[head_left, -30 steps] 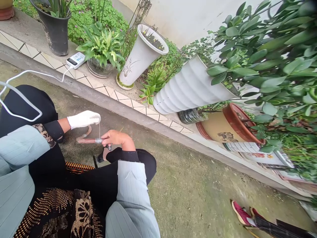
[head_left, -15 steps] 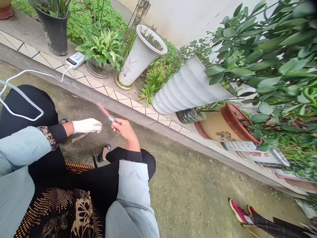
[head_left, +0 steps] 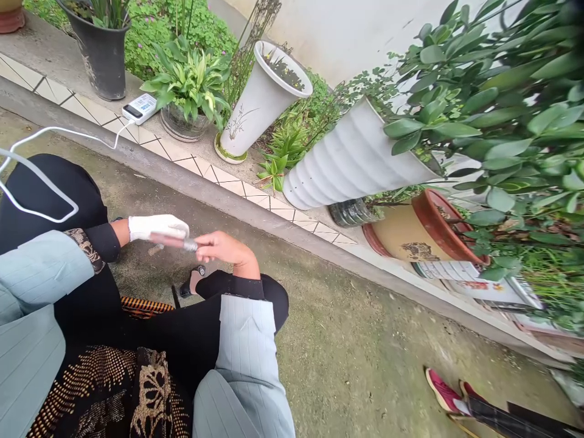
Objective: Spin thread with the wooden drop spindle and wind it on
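A leafy green shrub (head_left: 502,121) fills the upper right, in front of a white wall (head_left: 365,30). Six pots stand along a tiled ledge (head_left: 228,188) behind a concrete curb (head_left: 182,176): one large ribbed white planter (head_left: 351,158), one tan pot with a red-brown rim (head_left: 420,237), one flared white planter (head_left: 264,103), one black pot (head_left: 100,55), one glass pot (head_left: 180,121) holding a leafy plant, and one dark ribbed container (head_left: 351,213) partly hidden behind the ribbed planter. One white charging device (head_left: 140,108) sits on the ledge, and its white cable (head_left: 59,137) loops down over the seated person's dark knee (head_left: 50,188).

A co-worker's two pink shoes (head_left: 444,392) show at lower right, well apart from the person.

Pale blue sleeves (head_left: 246,347) reach forward to two hands. The white-gloved left hand (head_left: 157,228) and bare right hand (head_left: 223,248) are close together above the ground, with one blurred reddish-brown rod (head_left: 171,241) between them. Its end runs under the glove, and its silver band (head_left: 190,245) is just beside the right fingers (head_left: 205,246), which lie together. Blur hides whether either hand is clamped on it.
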The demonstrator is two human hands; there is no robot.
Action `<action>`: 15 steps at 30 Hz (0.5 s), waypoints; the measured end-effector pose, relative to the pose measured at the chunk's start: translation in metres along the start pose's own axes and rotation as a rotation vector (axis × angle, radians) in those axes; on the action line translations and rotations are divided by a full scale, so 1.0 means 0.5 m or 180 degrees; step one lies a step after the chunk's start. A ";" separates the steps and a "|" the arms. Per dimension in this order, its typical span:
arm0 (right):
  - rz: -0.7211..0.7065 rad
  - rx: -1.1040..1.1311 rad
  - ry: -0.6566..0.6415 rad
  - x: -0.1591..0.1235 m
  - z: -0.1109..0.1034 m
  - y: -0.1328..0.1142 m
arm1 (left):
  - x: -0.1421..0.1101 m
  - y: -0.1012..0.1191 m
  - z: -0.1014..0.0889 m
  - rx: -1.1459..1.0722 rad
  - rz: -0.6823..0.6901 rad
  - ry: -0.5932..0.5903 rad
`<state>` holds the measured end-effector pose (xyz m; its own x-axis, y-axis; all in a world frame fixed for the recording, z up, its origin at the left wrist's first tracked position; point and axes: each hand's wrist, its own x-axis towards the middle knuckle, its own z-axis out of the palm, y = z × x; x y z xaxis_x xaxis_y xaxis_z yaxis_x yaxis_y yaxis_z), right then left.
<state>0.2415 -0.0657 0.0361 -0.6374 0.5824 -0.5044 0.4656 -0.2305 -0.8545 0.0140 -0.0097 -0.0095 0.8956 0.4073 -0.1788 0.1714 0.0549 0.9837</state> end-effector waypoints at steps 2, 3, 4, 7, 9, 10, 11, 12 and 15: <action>-0.0475 0.0408 0.0976 -0.018 -0.004 -0.008 | 0.002 0.000 0.002 -0.0327 0.0063 0.0158; -0.0631 0.0580 0.1481 -0.024 -0.007 -0.009 | 0.004 -0.001 0.004 -0.0419 0.0046 0.0214; -0.0743 0.0718 0.1909 -0.026 -0.009 -0.009 | 0.006 -0.002 0.006 -0.0450 0.0002 0.0219; -0.0777 0.0883 0.2548 -0.015 -0.017 0.001 | 0.009 -0.002 0.015 -0.0299 -0.0112 -0.0018; -0.0560 0.0795 0.2620 0.000 -0.021 0.011 | 0.009 0.003 0.021 -0.0162 -0.0082 -0.0163; -0.0400 0.0705 0.2639 0.008 -0.022 0.014 | 0.009 0.006 0.023 -0.0102 -0.0050 -0.0212; -0.0215 0.0565 0.2675 0.015 -0.023 0.017 | 0.008 0.008 0.025 -0.0039 -0.0012 -0.0245; -0.0015 0.0339 0.2708 0.021 -0.022 0.019 | 0.008 0.010 0.025 0.0038 0.0027 -0.0279; 0.0655 -0.0749 0.2558 0.036 -0.015 0.021 | 0.006 0.010 0.024 0.0388 0.0130 -0.0334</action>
<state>0.2396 -0.0516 0.0189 0.0601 0.9422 -0.3296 0.6959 -0.2763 -0.6629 0.0223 -0.0189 -0.0055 0.9397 0.3092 -0.1463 0.1769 -0.0734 0.9815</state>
